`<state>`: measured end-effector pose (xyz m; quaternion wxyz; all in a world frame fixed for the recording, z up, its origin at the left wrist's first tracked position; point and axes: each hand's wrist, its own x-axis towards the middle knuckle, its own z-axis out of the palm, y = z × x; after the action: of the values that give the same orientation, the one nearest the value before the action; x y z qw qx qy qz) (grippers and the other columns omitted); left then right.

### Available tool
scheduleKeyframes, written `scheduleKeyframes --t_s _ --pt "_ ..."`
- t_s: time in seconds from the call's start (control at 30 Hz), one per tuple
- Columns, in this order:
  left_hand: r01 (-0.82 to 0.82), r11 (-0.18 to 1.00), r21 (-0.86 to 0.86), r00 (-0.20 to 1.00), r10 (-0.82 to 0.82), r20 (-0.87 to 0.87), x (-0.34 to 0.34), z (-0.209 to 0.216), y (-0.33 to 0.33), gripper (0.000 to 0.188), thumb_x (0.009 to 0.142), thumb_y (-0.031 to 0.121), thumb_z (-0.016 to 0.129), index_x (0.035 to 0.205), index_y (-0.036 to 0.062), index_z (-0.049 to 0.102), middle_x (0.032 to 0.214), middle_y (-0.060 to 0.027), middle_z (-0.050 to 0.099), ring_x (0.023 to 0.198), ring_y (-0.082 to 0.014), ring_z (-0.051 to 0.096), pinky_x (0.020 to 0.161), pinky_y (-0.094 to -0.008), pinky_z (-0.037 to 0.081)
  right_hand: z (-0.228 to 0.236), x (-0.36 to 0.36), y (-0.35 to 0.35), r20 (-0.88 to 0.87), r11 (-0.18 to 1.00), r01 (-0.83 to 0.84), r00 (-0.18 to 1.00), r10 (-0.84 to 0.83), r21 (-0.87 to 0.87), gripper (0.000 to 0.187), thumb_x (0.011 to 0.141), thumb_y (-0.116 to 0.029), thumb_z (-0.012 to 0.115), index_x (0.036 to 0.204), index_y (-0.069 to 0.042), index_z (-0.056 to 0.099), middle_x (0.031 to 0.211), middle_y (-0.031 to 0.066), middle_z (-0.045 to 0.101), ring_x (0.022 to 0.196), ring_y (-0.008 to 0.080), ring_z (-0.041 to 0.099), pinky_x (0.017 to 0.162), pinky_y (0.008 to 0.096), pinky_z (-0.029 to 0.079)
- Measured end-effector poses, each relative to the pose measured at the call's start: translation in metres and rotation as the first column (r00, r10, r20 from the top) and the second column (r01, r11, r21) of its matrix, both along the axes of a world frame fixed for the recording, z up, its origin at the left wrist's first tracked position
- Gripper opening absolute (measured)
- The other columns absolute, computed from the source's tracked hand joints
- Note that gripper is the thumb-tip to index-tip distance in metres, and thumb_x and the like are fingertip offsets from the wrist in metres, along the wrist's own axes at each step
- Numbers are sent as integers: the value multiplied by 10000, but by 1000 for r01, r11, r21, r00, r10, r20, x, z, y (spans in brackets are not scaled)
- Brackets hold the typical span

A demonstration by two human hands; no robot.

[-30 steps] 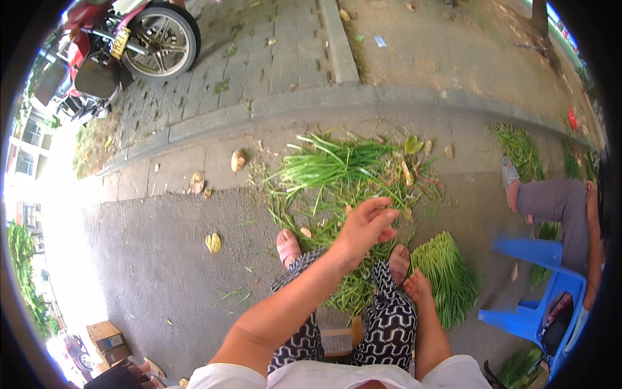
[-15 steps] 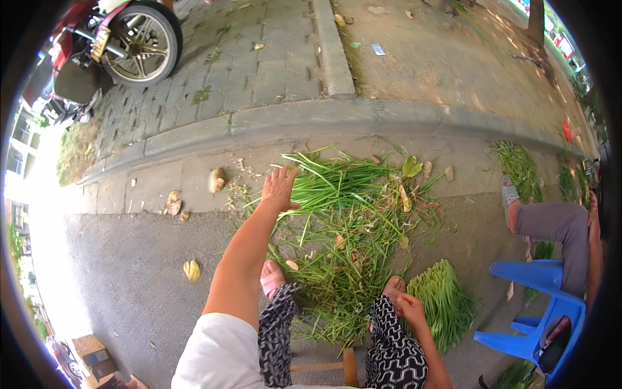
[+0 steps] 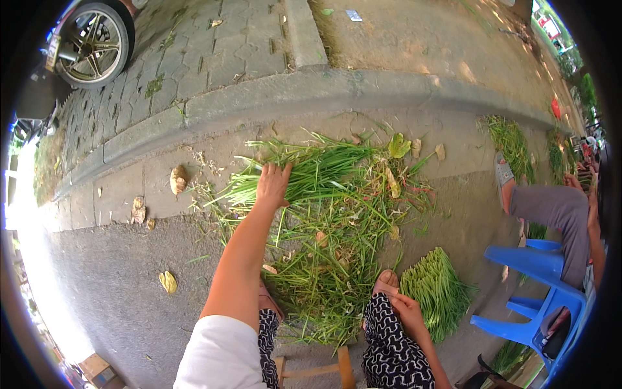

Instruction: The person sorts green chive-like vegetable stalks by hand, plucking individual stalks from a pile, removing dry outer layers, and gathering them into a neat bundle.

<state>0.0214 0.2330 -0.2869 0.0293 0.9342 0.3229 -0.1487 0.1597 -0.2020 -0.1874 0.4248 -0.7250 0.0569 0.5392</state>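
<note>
The left hand (image 3: pixel 273 185) is stretched far forward and lies palm-down on the loose heap of long green stalks (image 3: pixel 324 214) strewn over the grey pavement (image 3: pixel 103 285). Its fingers (image 3: pixel 280 170) are spread and pressed onto the top of the heap's far left part, where a thicker sheaf runs roughly left to right, leafy tips toward the concrete kerb (image 3: pixel 259 97) side and to the right. The fingers curl slightly over the stalks, but it cannot be told whether they have closed round any.

The right hand (image 3: pixel 407 310) rests on the person's right knee in black-and-white patterned cloth, at the heap's near right edge, fingers loosely bent and holding nothing visible; it is much farther from that sheaf than the left.

Just right of the heap's near edge, beside that hand, lies a tidy bundle of trimmed green stalks (image 3: pixel 435 292), all aligned. Dry yellow-brown leaves (image 3: pixel 177 179) lie left of the heap. A blue plastic stool (image 3: pixel 541 305) and another person's grey-trousered leg (image 3: pixel 551 211) stand well right of it. Nothing lies between the left hand and the stalks.
</note>
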Motion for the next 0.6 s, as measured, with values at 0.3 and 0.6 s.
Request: scheduleKeyframes --t_s 0.3,0.6 --pt "-100 994 42 901 72 428 -31 15 -18 359 583 49 675 880 85 476 865 -72 548 846 -263 527 695 -378 457 4 -7 6 -45 998 54 997 -55 -25 96 847 -140 537 830 -55 578 671 -51 495 573 40 449 512 187 370" --pt "-312 949 40 941 303 148 -31 22 -60 784 640 248 728 1304 109 334 1355 -120 311 1221 -266 339 964 -416 331 -11 -4 -3 -172 994 78 983 -64 76 138 848 -108 535 938 -11 574 674 -47 489 540 29 404 475 158 330"
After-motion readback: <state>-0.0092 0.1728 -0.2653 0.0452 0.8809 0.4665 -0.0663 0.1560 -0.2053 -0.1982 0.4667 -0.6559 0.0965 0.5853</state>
